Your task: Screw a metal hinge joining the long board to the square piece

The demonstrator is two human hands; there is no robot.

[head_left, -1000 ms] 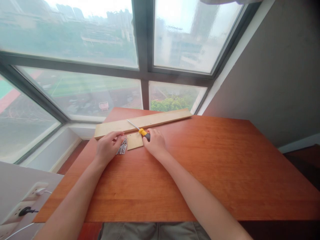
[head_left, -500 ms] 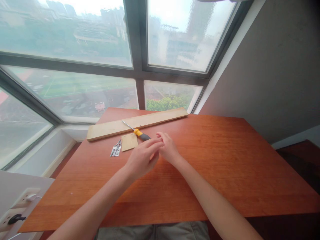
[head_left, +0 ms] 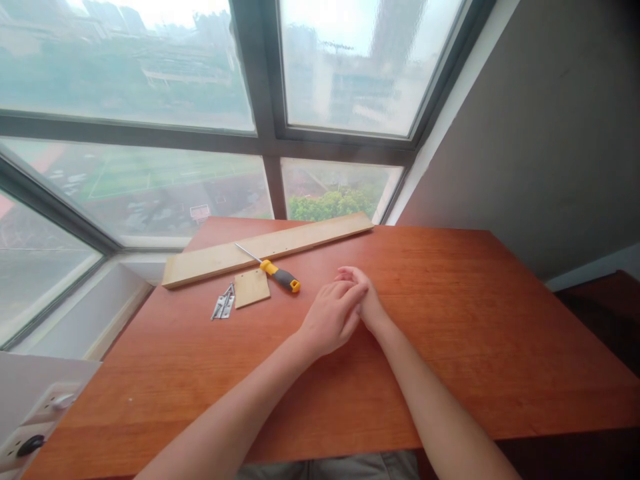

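Note:
My left hand (head_left: pixel 330 313) is closed over the fingers of my right hand (head_left: pixel 369 300), the two clasped together above the table's middle. The fingers of my right hand curl up behind the left one and are partly hidden. No tool shows in either hand. Left of them lies a screwdriver (head_left: pixel 281 275) with a yellow and black handle, its shaft resting across a long wooden board (head_left: pixel 210 262). A small square wooden piece (head_left: pixel 251 289) lies beside the screwdriver. To its left are a metal hinge (head_left: pixel 226 305) and several screws (head_left: pixel 218 308).
The reddish-brown wooden table (head_left: pixel 475 320) stands against a large window with a grey frame (head_left: pixel 270 143). A grey wall (head_left: pixel 540 133) rises on the right. At the lower left, a power socket with a black plug (head_left: pixel 31 445) is on the wall.
My clasped hands have shifted right, away from the screwdriver, and its handle end shows fully. The camera view has moved slightly. The items on the table lie as before.

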